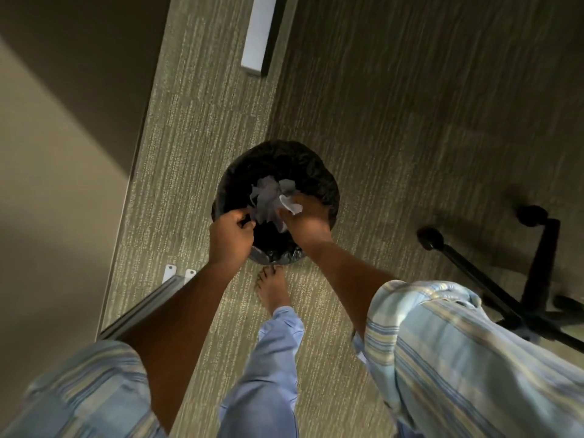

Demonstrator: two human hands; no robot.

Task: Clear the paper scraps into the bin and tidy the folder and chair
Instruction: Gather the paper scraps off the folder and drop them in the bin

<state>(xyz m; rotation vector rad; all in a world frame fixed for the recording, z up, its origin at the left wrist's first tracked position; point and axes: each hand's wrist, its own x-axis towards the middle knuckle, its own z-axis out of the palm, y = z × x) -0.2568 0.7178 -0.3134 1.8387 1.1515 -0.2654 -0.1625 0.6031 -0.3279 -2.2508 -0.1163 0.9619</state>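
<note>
A round black bin [278, 159] with a dark liner stands on the carpet straight below me. White and grey paper scraps [268, 200] hang over its opening. My right hand [303, 221] is over the bin's right half and grips a bunch of the scraps. My left hand [232, 235] is at the bin's near left rim with its fingers curled, pinching the edge of the scraps. The chair's black wheeled base [518, 279] shows at the right; its seat is out of view. The folder is not in view.
A pale wall or panel [47, 184] runs along the left. A metal desk leg with a bracket [164, 289] sits near my left forearm. My bare foot [273, 289] touches the bin's near side. A white bar [259, 36] lies on the carpet farther off.
</note>
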